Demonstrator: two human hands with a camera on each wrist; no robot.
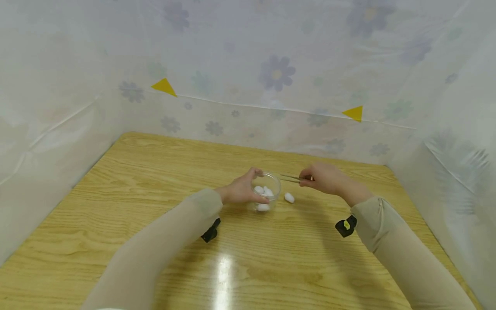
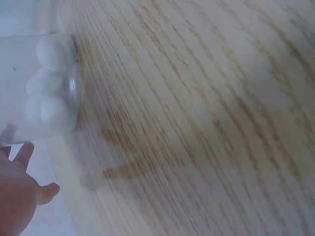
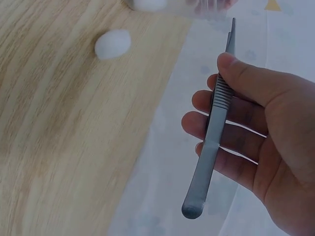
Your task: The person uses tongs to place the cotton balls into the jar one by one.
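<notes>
My left hand (image 1: 241, 188) grips a clear round jar (image 1: 276, 184), thumb on the near side and fingers at the far rim. Several white cotton balls (image 2: 49, 110) lie inside, seen through the wall of the jar (image 2: 19, 59) in the left wrist view. My right hand (image 1: 324, 177) pinches metal tweezers (image 3: 212, 132) between thumb and fingers. The tweezers' tips point toward the jar's opening, a little apart, with nothing between them. One loose cotton ball (image 1: 289, 197) rests on the table just right of the jar, below the tweezers; the right wrist view also shows this cotton ball (image 3: 113, 44).
The wood-grain table (image 1: 248, 267) extends around both hands. White flowered sheeting (image 1: 232, 51) encloses its back and sides, with two yellow triangles on the back sheet. A black device (image 1: 346, 226) sits at the right wrist, another black device (image 1: 211, 231) at the left.
</notes>
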